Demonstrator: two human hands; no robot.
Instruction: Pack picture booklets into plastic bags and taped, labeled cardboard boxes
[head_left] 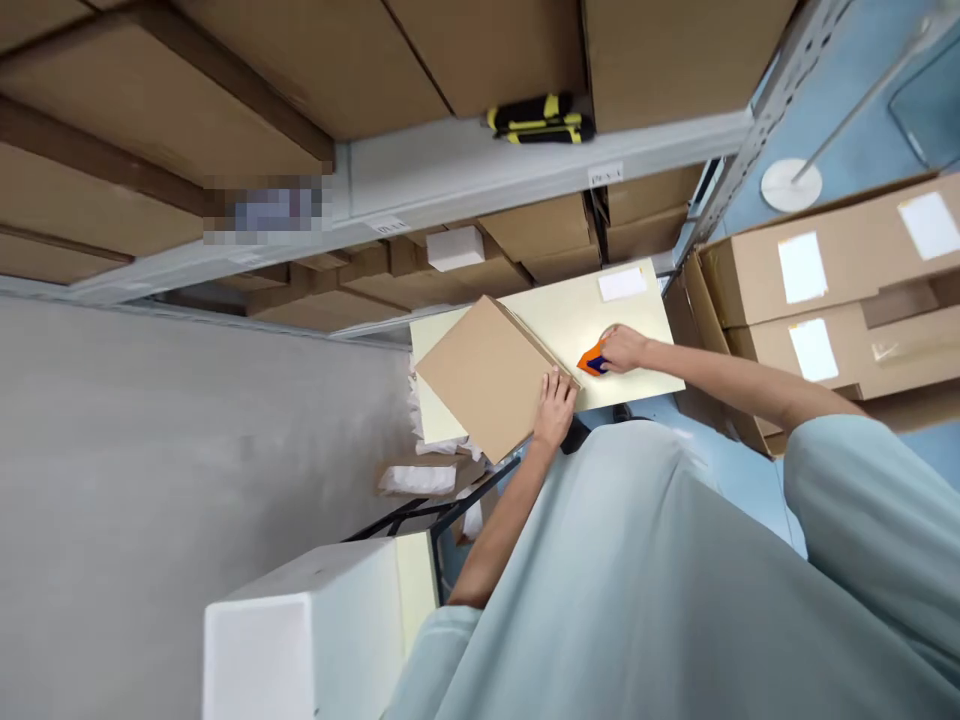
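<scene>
A flat cardboard box [484,378] lies turned at an angle on a pale yellow tabletop [551,300]. My left hand [555,408] rests on the box's near right corner, fingers stretched out over the cardboard. To the right of the box, my right hand [622,348] is closed around an orange-and-blue hand tool [592,360]. The tool's pointed orange end faces the box edge, just short of it; its exact kind is unclear. A white label [622,283] sits on the tabletop behind my right hand.
Shelving [450,170] loaded with cardboard boxes [510,50] spans the back. Black-and-yellow tools [540,120] lie on a shelf. Large cartons [832,290] stand at right, near a round white stand base [791,185]. A white bin [300,620] is at lower left, beside a grey wall [187,450].
</scene>
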